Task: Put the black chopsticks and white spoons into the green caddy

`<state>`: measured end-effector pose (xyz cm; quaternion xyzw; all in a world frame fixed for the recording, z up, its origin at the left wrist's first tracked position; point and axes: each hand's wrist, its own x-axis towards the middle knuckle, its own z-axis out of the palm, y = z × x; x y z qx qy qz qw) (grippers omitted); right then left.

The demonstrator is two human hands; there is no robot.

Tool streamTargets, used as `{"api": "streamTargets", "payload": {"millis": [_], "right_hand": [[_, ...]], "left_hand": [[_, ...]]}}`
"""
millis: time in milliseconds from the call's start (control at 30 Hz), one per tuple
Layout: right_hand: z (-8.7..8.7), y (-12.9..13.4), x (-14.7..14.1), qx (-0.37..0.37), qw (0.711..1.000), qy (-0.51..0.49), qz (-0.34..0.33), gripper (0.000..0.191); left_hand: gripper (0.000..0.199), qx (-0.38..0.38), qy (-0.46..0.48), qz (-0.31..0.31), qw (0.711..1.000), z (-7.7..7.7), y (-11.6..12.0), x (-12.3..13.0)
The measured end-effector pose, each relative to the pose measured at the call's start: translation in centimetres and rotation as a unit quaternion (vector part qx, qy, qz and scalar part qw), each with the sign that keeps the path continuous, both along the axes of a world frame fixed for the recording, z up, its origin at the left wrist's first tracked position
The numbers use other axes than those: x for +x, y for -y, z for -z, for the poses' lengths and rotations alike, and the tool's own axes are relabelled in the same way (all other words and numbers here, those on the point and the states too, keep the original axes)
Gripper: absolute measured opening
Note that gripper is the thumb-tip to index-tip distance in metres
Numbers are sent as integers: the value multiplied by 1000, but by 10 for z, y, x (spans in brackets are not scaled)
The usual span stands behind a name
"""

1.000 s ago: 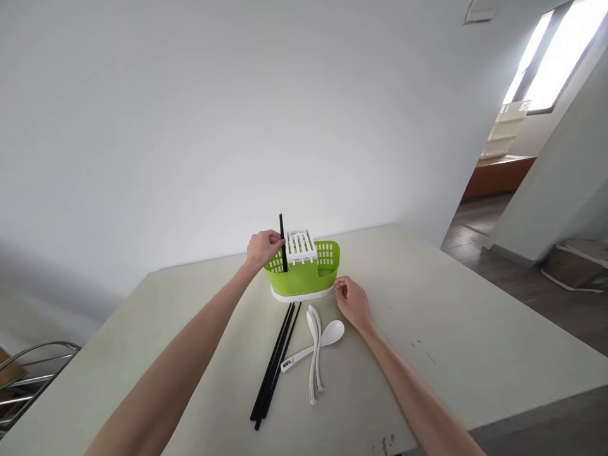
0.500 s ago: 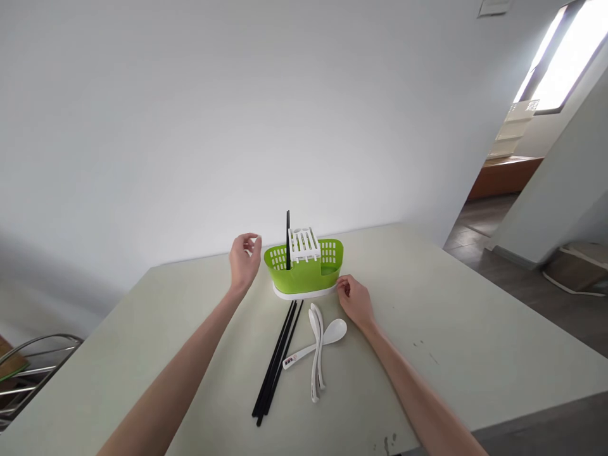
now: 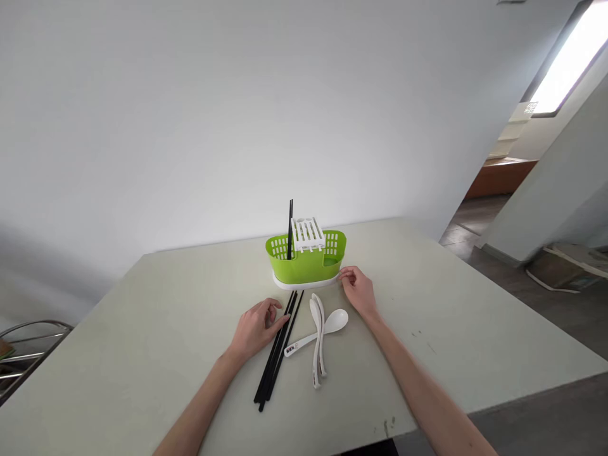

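Note:
My left hand (image 3: 259, 328) is low over the upper part of several black chopsticks (image 3: 272, 373) lying on the table. Its thumb and fingers are apart, with the thumb tip over the chopsticks. At the right end of a green cutlery basket (image 3: 304, 269), my right hand (image 3: 357, 289) has its fingers curled against the white base (image 3: 308, 284). A pair of black chopsticks (image 3: 290, 228) stands upright in the basket's left compartment, beside a white slotted rack (image 3: 308, 234) across the middle. Several white spoons (image 3: 336, 320) lie crossed between my hands.
The pale table (image 3: 427, 297) meets a white wall (image 3: 213, 126) behind the basket. Beyond the table's left edge is a metal-framed rack (image 3: 35, 351). A covered box (image 3: 565, 266) sits on the floor at the right.
My left hand has come down from beside the basket's left end to the chopsticks on the table. My right hand stays at the base, and the camera view has shifted slightly.

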<state>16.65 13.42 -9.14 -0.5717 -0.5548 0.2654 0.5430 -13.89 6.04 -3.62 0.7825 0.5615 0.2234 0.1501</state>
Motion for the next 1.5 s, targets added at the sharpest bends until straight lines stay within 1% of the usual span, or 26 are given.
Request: {"api": "streamTargets", "payload": {"millis": [200, 400, 600, 733, 800, 867, 967, 1000, 1033, 1100, 1200, 1300, 1367, 1433, 1500], "right_hand": [[-1, 2, 1, -10, 1000, -12, 0, 20], [-2, 4, 1, -19, 1000, -16, -3, 20], [0, 4, 2, -19, 1000, -18, -8, 21], [1, 2, 2, -19, 1000, -20, -9, 21], [1, 2, 2, -19, 1000, -17, -10, 21], [2, 1, 2, -18, 1000, -14, -10, 21], [2, 1, 2, -19, 1000, -12, -8, 21], [3, 0, 2, -20, 1000, -12, -8, 21], [3, 0, 2, -20, 1000, -12, -9, 21], [4, -1, 2, -20, 1000, -14, -11, 21], [5, -3, 2, -19, 1000, -17, -10, 21], [6, -3, 3, -19, 1000, -19, -11, 22], [6, -3, 2, -20, 1000, -20, -11, 22], [6, -3, 2, -20, 1000, -21, -11, 22], [6, -3, 2, -18, 1000, -21, -11, 22]], "left_hand": [[28, -24, 26, -4, 999, 3, -2, -2], [27, -48, 54, -1, 997, 1, -3, -4], [33, -94, 99, 33, 990, -6, -6, -14], [35, -122, 97, 29, 987, -16, -10, -19], [32, -136, 70, 23, 988, -25, -13, -19], [24, -146, 14, 9, 989, -35, -15, -18], [7, -148, -129, -23, 980, -51, -18, -19], [7, -147, -181, -32, 972, -56, -18, -20], [11, -145, -224, -40, 963, -60, -18, -21], [14, -141, -276, -53, 949, -66, -19, -24], [11, -126, -303, -63, 942, -71, -18, -29], [14, -110, -321, -64, 938, -74, -17, -32], [15, -104, -325, -63, 938, -79, -19, -33], [16, -92, -323, -67, 940, -88, -23, -35], [16, -69, -312, -75, 945, -103, -32, -37]]}}
